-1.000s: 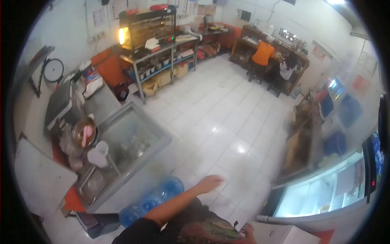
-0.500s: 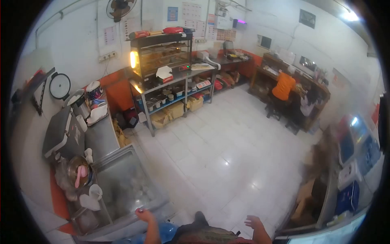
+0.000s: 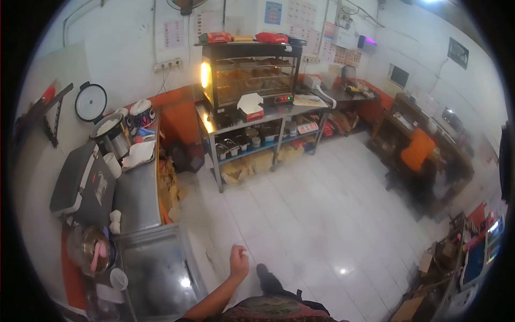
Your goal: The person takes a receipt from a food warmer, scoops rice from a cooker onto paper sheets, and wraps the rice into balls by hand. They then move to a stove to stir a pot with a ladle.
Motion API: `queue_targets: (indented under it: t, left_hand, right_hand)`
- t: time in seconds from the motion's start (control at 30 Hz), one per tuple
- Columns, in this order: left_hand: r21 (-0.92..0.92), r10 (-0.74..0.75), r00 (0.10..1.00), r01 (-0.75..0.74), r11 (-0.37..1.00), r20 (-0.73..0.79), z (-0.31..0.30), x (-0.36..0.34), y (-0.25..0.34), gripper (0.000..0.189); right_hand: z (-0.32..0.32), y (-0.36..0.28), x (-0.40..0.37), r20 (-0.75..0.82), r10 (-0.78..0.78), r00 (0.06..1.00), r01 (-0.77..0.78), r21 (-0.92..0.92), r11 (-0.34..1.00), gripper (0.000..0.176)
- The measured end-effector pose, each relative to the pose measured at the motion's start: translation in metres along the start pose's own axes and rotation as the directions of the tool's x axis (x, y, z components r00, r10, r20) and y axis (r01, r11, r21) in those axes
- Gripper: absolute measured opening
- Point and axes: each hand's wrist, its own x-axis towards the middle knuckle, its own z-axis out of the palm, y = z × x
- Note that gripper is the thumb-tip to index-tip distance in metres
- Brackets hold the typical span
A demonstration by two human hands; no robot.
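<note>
My left hand (image 3: 238, 261) is raised in front of my body over the tiled floor, its fingers curled in. Whatever they hold, if anything, is too small to make out. My right hand is out of the picture. To the left of my left hand lies the glass-topped chest (image 3: 158, 273), apart from the hand. On the ledge beyond it are a metal bowl (image 3: 110, 256) with a pink utensil (image 3: 97, 254) in it and a white cup (image 3: 118, 279). My dark shoe (image 3: 270, 279) shows just right of the hand.
A steel counter (image 3: 137, 201) with a grey cool box (image 3: 86, 188) runs along the left wall. Ahead, a lit food warmer (image 3: 252, 75) stands on a metal table (image 3: 268, 115). A person in orange (image 3: 418, 150) sits at a wooden desk (image 3: 456, 155). Cluttered shelves (image 3: 440, 263) line the right.
My view has turned left and moved forward. My left hand has come away from the chest's edge and swung in front of me. My right hand has left the view.
</note>
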Motion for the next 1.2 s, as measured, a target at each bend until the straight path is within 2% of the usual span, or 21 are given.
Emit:
queue_targets:
  t: [0.13, 0.23, 0.27, 0.3, 0.33, 0.37, 0.4, 0.43, 0.5, 0.57, 0.6, 0.67, 0.7, 0.73, 0.77, 0.8, 0.83, 0.93, 0.97, 1.03, 1.2]
  left_hand:
    - [0.147, -0.17, 0.984, 0.175, 0.974, -0.049, -0.021, 0.059, -0.05, 0.024]
    - [0.29, -0.046, 0.973, 0.113, 0.95, -0.226, -0.046, 0.106, -0.078, 0.024]
    - [0.285, 0.021, 0.968, 0.052, 0.957, -0.249, -0.056, 0.124, -0.077, 0.023]
    - [0.319, 0.01, 0.952, 0.093, 0.943, -0.307, -0.065, 0.141, -0.078, 0.022]
    - [0.344, -0.007, 0.933, 0.14, 0.929, -0.361, -0.074, 0.157, -0.075, 0.021]
    - [0.361, -0.019, 0.913, 0.18, 0.915, -0.407, -0.081, 0.17, -0.077, 0.02]
    - [0.332, -0.102, 0.877, 0.282, 0.9, -0.469, -0.091, 0.183, -0.086, 0.015]
    - [0.36, -0.087, 0.856, 0.304, 0.882, -0.509, -0.099, 0.193, -0.097, 0.014]
    - [0.418, -0.043, 0.821, 0.334, 0.845, -0.57, -0.115, 0.217, -0.123, 0.014]
    - [0.308, -0.183, 0.749, 0.465, 0.83, -0.637, -0.128, 0.235, -0.164, 0.016]
    - [0.251, -0.248, 0.709, 0.52, 0.817, -0.66, -0.138, 0.244, -0.183, 0.017]
    - [0.284, -0.423, 0.757, 0.604, 0.745, -0.498, -0.164, 0.267, -0.205, 0.02]
    - [0.307, -0.51, 0.758, 0.639, 0.706, -0.406, -0.178, 0.278, -0.214, 0.022]
    - [0.434, -0.585, 0.763, 0.641, 0.633, -0.273, -0.194, 0.275, -0.23, 0.025]
    - [0.548, -0.658, 0.739, 0.613, 0.569, -0.145, -0.209, 0.266, -0.251, 0.027]
    - [0.651, -0.775, 0.627, 0.621, 0.437, -0.078, -0.221, 0.257, -0.259, 0.029]
    - [0.575, -0.789, 0.606, 0.682, 0.452, -0.099, -0.226, 0.233, -0.27, 0.028]
    - [0.572, -0.881, 0.453, 0.762, 0.304, -0.135, -0.251, 0.209, -0.259, 0.029]
    - [0.555, -0.892, 0.419, 0.788, 0.265, -0.169, -0.263, 0.212, -0.255, 0.028]
    - [0.512, -0.893, 0.373, 0.834, 0.204, -0.252, -0.292, 0.238, -0.254, 0.028]
    - [0.368, -0.849, 0.269, 0.925, 0.097, -0.454, -0.353, 0.328, -0.279, 0.028]
  right_hand:
    - [0.101, -0.117, 0.043, 0.138, -0.046, 0.989, 0.058, -0.08, 0.995, 0.02]
    - [0.22, -0.227, 0.086, 0.38, -0.127, 0.916, 0.181, -0.108, 0.978, 0.016]
    - [0.282, -0.278, 0.125, 0.481, -0.086, 0.873, 0.264, -0.316, 0.911, 0.022]
    - [0.337, -0.327, 0.157, 0.575, -0.043, 0.817, 0.379, -0.479, 0.792, 0.029]
    - [0.398, -0.353, 0.143, 0.758, -0.283, 0.588, 0.542, -0.109, 0.833, 0.019]
    - [0.483, -0.397, 0.058, 0.532, -0.225, 0.816, 0.505, -0.469, 0.725, 0.024]
    - [0.547, -0.429, 0.047, 0.654, -0.213, 0.726, 0.593, -0.438, 0.675, 0.029]
    - [0.606, -0.448, 0.022, 0.769, -0.275, 0.576, 0.716, -0.313, 0.624, 0.03]
    - [0.738, -0.482, -0.024, 0.795, -0.243, 0.555, 0.745, -0.347, 0.57, 0.032]
    - [0.838, -0.487, -0.078, 0.894, -0.233, 0.383, 0.812, -0.205, 0.547, 0.034]
    - [0.881, -0.481, -0.112, 0.904, -0.216, 0.368, 0.81, -0.197, 0.553, 0.035]
    - [0.959, -0.461, -0.173, 0.922, -0.189, 0.337, 0.802, -0.176, 0.571, 0.037]
    - [0.992, -0.448, -0.184, 0.949, -0.092, 0.302, 0.789, -0.194, 0.582, 0.037]
    - [1.022, -0.439, -0.193, 0.965, 0.002, 0.262, 0.782, -0.213, 0.586, 0.038]
    - [1.056, -0.438, -0.201, 0.971, 0.093, 0.219, 0.784, -0.231, 0.576, 0.038]
    - [1.091, -0.437, -0.218, 0.945, 0.186, 0.27, 0.781, -0.328, 0.532, 0.038]
    - [1.123, -0.435, -0.235, 0.904, 0.275, 0.328, 0.773, -0.424, 0.472, 0.038]
    - [1.19, -0.425, -0.297, 0.945, 0.236, 0.227, 0.871, -0.306, 0.385, 0.038]
    - [1.209, -0.423, -0.314, 0.951, 0.243, 0.191, 0.865, -0.28, 0.417, 0.038]
    - [1.264, -0.417, -0.346, 0.964, 0.244, 0.101, 0.841, -0.214, 0.496, 0.037]
    - [1.443, -0.387, -0.397, 0.931, 0.353, 0.096, 0.838, -0.267, 0.476, 0.033]
